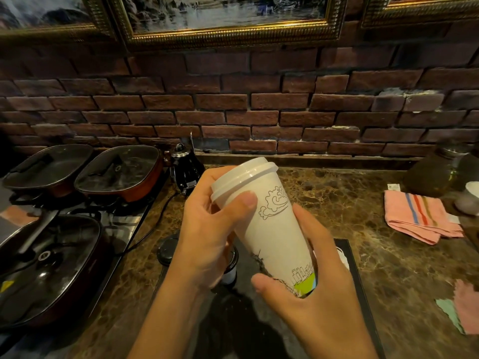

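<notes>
A tall white paper cup [274, 229] with a white plastic lid [243, 174] and line drawings on its side is held tilted to the left above the counter. My left hand [207, 229] grips its upper part just under the lid, thumb across the front. Round the cup's lower end, which bears a green patch, curls my right hand [311, 275]. Below the hands lies a black tray [355, 281] on the brown marble counter [363, 203].
Three lidded pans [119, 172] sit on a stove at the left. A black kettle [186, 167] stands by the brick wall. A black lid [168, 250] and a small cup [230, 270] lie under my left hand. A pink striped cloth [420, 216] lies at the right, near a dark jar [430, 177].
</notes>
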{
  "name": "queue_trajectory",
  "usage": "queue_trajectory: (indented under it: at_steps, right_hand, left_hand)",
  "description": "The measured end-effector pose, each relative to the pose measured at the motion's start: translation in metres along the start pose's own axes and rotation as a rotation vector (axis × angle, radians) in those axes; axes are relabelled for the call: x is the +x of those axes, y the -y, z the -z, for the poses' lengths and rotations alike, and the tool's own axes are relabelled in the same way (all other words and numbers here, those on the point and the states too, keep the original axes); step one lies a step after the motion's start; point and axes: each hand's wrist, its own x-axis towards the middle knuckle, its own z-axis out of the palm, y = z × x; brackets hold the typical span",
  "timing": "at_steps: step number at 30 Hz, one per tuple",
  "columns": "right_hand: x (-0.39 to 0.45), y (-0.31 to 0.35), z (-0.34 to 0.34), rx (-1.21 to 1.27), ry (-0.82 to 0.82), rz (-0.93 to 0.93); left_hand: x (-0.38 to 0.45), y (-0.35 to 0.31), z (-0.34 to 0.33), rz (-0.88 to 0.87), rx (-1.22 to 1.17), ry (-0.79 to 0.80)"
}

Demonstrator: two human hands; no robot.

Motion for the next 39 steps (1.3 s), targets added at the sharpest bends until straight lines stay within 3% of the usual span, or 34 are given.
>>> queue_trajectory:
  at_steps: [3, 5, 9, 13, 15, 19, 21, 24, 30, 33, 35, 39]
  right_hand:
    - [-0.001, 0.002, 0.003, 0.076, -0.018, 0.012]
    - [0.000, 0.003, 0.008, 0.313, 0.021, -0.032]
    - [0.003, -0.001, 0.009, 0.932, 0.213, -0.292]
    - [0.003, -0.007, 0.006, 1.168, 0.329, -0.409]
    - [0.004, -0.008, 0.007, 1.037, 0.265, -0.401]
    - [0.003, -0.003, 0.006, 0.256, 0.003, -0.141]
    - [0.001, -0.001, 0.004, 0.151, -0.032, -0.071]
    - [0.000, -0.003, 0.008, 0.265, 0.014, -0.091]
    - [0.003, -0.012, 0.007, 0.964, 0.282, -0.380]
    - [0.002, -0.013, 0.005, 1.137, 0.348, -0.467]
    - [0.003, -0.009, 0.005, 0.956, 0.292, -0.403]
    - [0.002, -0.010, 0.000, 0.048, 0.026, -0.082]
  left_hand:
    - [-0.001, 0.000, -0.003, -0.013, -0.012, -0.025]
    - [-0.002, 0.001, -0.003, -0.013, -0.050, 0.010]
    - [-0.001, 0.003, 0.000, -0.025, -0.115, 0.078]
    - [-0.001, 0.007, -0.001, -0.023, -0.111, 0.048]
    - [-0.003, 0.009, -0.001, -0.015, -0.116, 0.006]
    - [-0.006, 0.011, -0.001, -0.030, -0.050, -0.028]
    - [-0.007, 0.010, -0.002, -0.037, -0.024, -0.019]
    - [-0.007, 0.008, -0.003, -0.044, -0.029, 0.015]
    - [-0.006, 0.006, 0.001, -0.048, -0.023, 0.056]
    - [-0.007, 0.006, 0.001, -0.047, -0.022, 0.029]
    - [-0.006, 0.007, 0.002, -0.053, -0.016, 0.001]
    - [-0.007, 0.008, 0.002, -0.052, 0.020, -0.053]
